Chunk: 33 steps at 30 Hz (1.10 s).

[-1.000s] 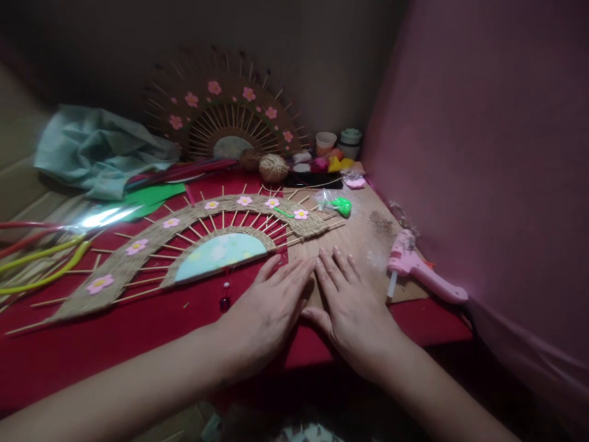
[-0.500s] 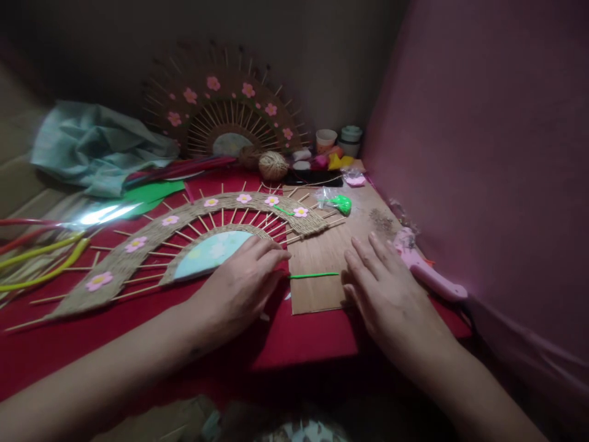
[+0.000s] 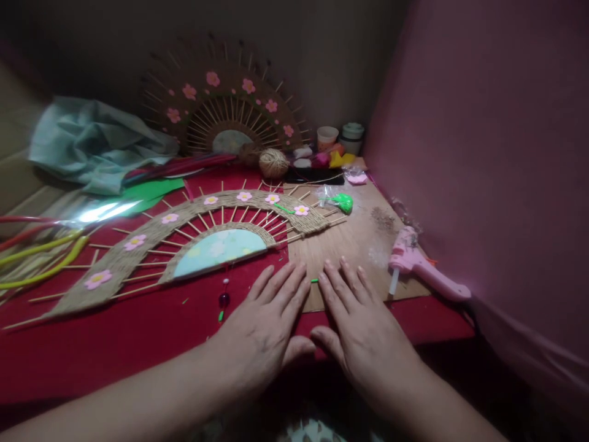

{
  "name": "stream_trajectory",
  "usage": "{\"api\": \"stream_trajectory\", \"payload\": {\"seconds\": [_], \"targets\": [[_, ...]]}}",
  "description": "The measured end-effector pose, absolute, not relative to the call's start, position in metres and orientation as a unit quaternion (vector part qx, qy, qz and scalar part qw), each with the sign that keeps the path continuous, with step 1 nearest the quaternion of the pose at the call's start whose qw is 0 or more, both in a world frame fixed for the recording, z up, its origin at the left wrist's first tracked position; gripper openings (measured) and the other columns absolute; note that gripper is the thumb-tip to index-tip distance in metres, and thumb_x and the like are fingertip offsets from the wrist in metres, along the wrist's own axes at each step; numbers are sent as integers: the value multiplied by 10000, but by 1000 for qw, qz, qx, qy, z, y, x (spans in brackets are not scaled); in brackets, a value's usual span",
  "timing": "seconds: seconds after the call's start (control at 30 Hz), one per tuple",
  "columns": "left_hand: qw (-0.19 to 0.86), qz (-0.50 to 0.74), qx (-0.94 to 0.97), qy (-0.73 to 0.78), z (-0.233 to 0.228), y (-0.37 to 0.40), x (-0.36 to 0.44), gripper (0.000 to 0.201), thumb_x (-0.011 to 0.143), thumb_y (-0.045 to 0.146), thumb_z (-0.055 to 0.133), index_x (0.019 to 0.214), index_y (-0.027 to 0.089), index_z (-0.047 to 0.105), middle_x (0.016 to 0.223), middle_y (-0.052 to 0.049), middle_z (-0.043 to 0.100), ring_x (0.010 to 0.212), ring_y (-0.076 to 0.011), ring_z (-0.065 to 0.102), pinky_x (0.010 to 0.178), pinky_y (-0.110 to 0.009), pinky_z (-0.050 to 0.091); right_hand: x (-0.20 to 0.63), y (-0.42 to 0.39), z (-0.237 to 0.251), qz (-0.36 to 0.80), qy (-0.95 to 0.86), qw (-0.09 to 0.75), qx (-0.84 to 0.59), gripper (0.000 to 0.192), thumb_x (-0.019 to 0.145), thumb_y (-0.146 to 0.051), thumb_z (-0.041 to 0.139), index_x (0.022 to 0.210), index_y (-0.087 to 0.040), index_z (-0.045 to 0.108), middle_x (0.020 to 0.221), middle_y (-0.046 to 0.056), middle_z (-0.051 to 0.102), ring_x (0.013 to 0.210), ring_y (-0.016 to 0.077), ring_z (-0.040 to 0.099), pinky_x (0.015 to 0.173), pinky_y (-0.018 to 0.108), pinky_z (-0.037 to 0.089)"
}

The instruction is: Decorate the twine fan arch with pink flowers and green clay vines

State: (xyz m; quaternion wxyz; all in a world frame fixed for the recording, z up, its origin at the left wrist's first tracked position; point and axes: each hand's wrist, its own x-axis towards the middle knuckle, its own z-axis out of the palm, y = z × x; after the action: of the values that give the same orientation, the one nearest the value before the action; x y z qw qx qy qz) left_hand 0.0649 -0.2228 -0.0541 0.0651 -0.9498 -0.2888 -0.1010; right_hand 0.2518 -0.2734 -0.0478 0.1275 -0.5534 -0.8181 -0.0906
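My left hand (image 3: 267, 325) and my right hand (image 3: 363, 331) lie flat, palms down, side by side at the near edge of a cardboard sheet (image 3: 354, 245) on the red cloth (image 3: 115, 337). A thin green strip (image 3: 315, 280) shows between the fingertips, mostly hidden under the hands. Just beyond lies a half-round jute fan (image 3: 184, 233) with wooden sticks, pink flowers and a pale blue centre. A dark bead (image 3: 224, 299) with a small white one rests left of my left hand.
A pink glue gun (image 3: 423, 270) lies right of my right hand by the pink wall. A second fan (image 3: 225, 110) leans at the back with a twine ball (image 3: 273, 163), cups, clay pieces and a green bag (image 3: 341, 203). Teal cloth (image 3: 92, 144) and coloured strips lie left.
Half a second ago my hands were spread apart with the green strip lying bare on the cardboard. They have come back together over it, palms flat, nearer the table edge.
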Motion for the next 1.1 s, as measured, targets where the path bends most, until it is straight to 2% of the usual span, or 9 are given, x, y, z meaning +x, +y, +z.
{"api": "stream_trajectory", "payload": {"seconds": [0.1,0.33,0.5,0.73,0.93,1.03,1.1], "targets": [[70,-101,-949,-289,-54,-223,65,743,890,634,358,1367,69,431,1453,-186,408,1377,-304,313,1121,-494,252,252,-277,-49,-85,-815,121,-561,641,938,-505,343,1351,-33,474,1436,183,396,1339,374,349,1052,537,383],[71,-106,-935,-331,-28,-184,66,767,909,622,297,1359,15,429,1487,-240,313,1411,-341,211,1123,-515,246,253,-247,-31,-79,-780,105,-611,659,929,-483,401,1367,9,436,1456,210,361,1379,378,270,1117,548,257],[67,-82,-940,-324,-27,-188,65,766,912,616,300,1383,19,397,1498,-235,292,1406,-346,223,1111,-518,271,257,-248,-30,-86,-777,116,-613,683,919,-504,413,1367,10,435,1462,215,350,1387,370,255,1122,531,252],[68,-69,-949,-301,-46,-207,65,802,880,650,349,1375,21,410,1483,-224,332,1408,-334,227,1131,-503,231,255,-261,-45,-54,-785,84,-612,718,910,-555,384,1388,-21,415,1471,189,342,1380,391,254,1114,541,262],[67,-89,-940,-322,-35,-192,64,732,911,602,330,1335,19,456,1463,-238,363,1392,-352,251,1108,-519,258,259,-250,-36,-71,-778,77,-619,698,922,-535,373,1371,-5,439,1466,194,362,1383,388,249,1126,531,237],[76,-119,-937,-318,-29,-182,64,646,924,532,390,1303,17,482,1427,-237,411,1363,-352,290,1089,-498,294,268,-241,-27,-103,-776,82,-617,633,928,-449,421,1363,11,446,1458,209,377,1376,396,264,1120,538,244],[62,-128,-938,-316,-27,-176,62,503,950,430,401,1256,51,527,1342,-210,506,1276,-338,393,1039,-500,348,278,-236,-23,-116,-776,85,-615,519,934,-312,423,1340,5,482,1440,205,414,1361,395,300,1109,543,267]]}}
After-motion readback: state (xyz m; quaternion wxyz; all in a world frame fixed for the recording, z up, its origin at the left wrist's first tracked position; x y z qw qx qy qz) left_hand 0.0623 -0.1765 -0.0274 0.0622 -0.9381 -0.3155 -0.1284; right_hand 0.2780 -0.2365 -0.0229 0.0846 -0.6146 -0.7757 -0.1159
